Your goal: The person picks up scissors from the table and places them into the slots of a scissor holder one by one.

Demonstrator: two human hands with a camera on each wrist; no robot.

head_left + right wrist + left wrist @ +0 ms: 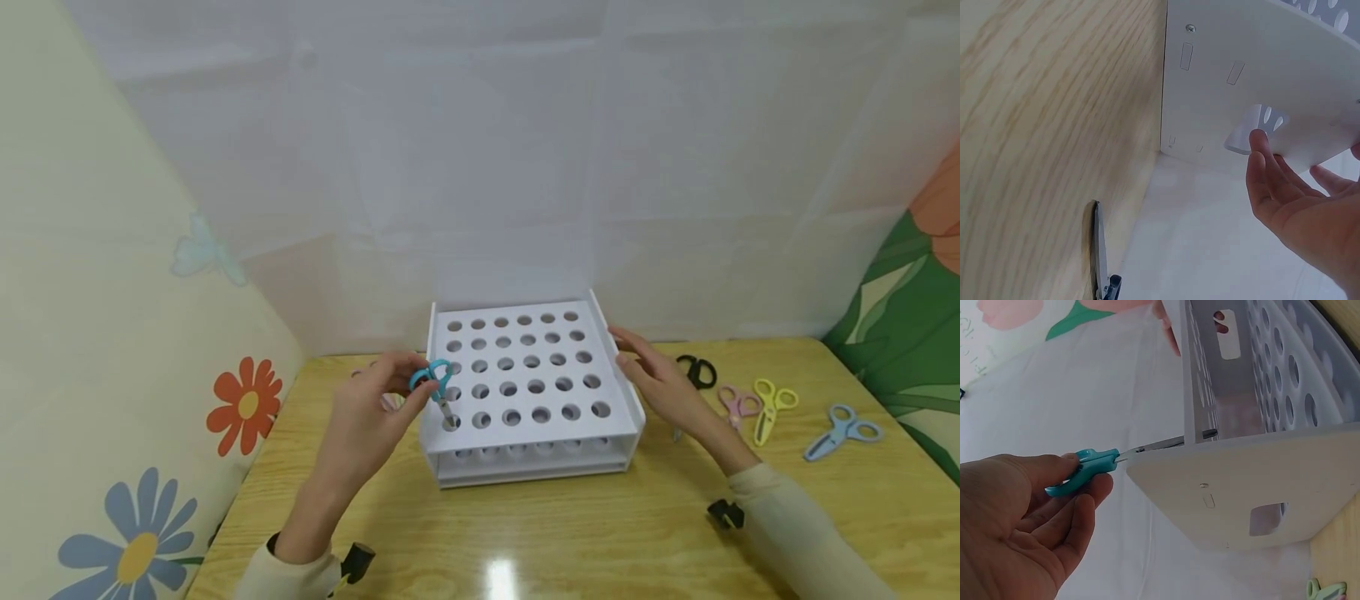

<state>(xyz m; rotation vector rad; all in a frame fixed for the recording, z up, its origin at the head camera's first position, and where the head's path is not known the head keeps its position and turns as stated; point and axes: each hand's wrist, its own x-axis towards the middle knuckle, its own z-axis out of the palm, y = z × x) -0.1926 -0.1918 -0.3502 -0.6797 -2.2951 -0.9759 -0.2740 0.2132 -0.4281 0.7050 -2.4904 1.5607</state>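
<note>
1. The left hand (366, 421) pinches the handle of the teal scissors (1096, 465) between thumb and fingers, blades angled downward.
2. The blade tips are inside the front-left hole of the white rack (525, 430); the left wrist view shows them emerging beneath its top plate, the handles well above.
3. The right hand (663, 387) is unclenched, fingers touching the rack's right side panel at its slot, probably steadying it.
4. The step in hand looks like insertion, only partly done. The move seems to call for bringing the blades upright, lowering them, then loosening the pinch.
5. On the table (585, 533), right of the rack, lie black scissors (694, 367), pink scissors (738, 406), yellow scissors (770, 404) and blue scissors (841, 429).
</note>
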